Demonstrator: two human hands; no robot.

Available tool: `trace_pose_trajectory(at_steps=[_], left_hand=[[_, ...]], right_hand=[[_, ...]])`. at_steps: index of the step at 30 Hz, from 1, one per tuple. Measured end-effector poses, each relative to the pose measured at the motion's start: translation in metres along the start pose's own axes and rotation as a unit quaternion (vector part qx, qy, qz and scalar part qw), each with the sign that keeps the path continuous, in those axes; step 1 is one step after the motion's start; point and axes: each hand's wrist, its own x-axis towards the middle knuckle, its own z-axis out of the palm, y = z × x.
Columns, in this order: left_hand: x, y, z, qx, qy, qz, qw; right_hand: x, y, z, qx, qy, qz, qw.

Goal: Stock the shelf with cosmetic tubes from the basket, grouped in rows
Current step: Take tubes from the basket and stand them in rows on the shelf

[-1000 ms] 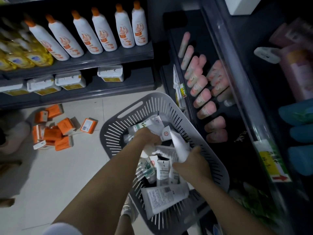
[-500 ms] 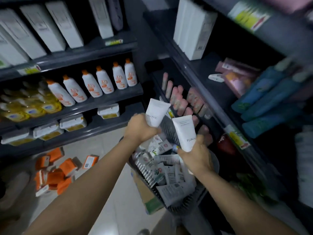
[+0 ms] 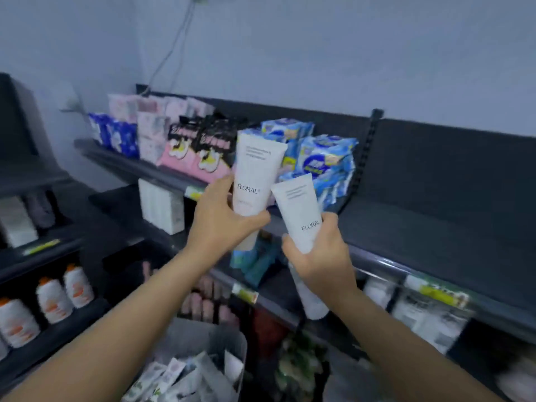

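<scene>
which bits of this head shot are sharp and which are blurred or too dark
Head view: sharpest at centre, where FLORAL reads on the upper tube and the lower tube; head view edges smear with motion blur, worst on the boxed goods lower right and the orange-capped bottles lower left; head view light is dim and bluish, the lower shelves nearly black.

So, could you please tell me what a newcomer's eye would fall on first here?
First, the white tube marked FLORAL gripped in the left hand and the second tube in the right hand, both held up mid-frame before the top shelf. Behind them blue packets lie on that shelf; the basket of more tubes sits at the bottom.
</scene>
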Motion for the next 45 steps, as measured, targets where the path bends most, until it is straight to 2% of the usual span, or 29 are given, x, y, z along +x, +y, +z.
trace_pose_trajectory(at_steps=[4, 12, 18, 24, 31, 36, 41, 45], left_hand=[[0.007, 0.075, 0.053, -0.023, -0.035, 0.038, 0.998], [-0.029, 0.243, 0.191, -0.114, -0.183, 0.11, 0.97], [-0.085, 0.344, 0.321, -0.164, -0.271, 0.114, 0.942], [-0.136, 0.41, 0.441, -0.121, -0.316, 0.127, 0.932], [-0.167, 0.441, 0.535, -0.074, -0.33, 0.111, 0.934], [-0.171, 0.441, 0.575, -0.071, -0.33, 0.107, 0.935], [-0.178, 0.43, 0.604, -0.074, -0.34, 0.162, 0.924], [-0.173, 0.421, 0.619, -0.113, -0.366, 0.118, 0.916]], right_hand=[[0.029, 0.021, -0.103, -0.041, 0.063, 0.046, 0.996], [0.021, 0.11, -0.306, -0.079, 0.214, 0.119, 0.966], [-0.016, 0.198, -0.441, -0.133, 0.261, 0.18, 0.939], [-0.05, 0.272, -0.546, -0.157, 0.294, 0.221, 0.916], [-0.066, 0.328, -0.593, -0.16, 0.294, 0.251, 0.908], [-0.062, 0.352, -0.585, -0.13, 0.278, 0.256, 0.917], [-0.044, 0.369, -0.575, -0.088, 0.246, 0.262, 0.929], [-0.026, 0.385, -0.569, -0.038, 0.225, 0.265, 0.937]])
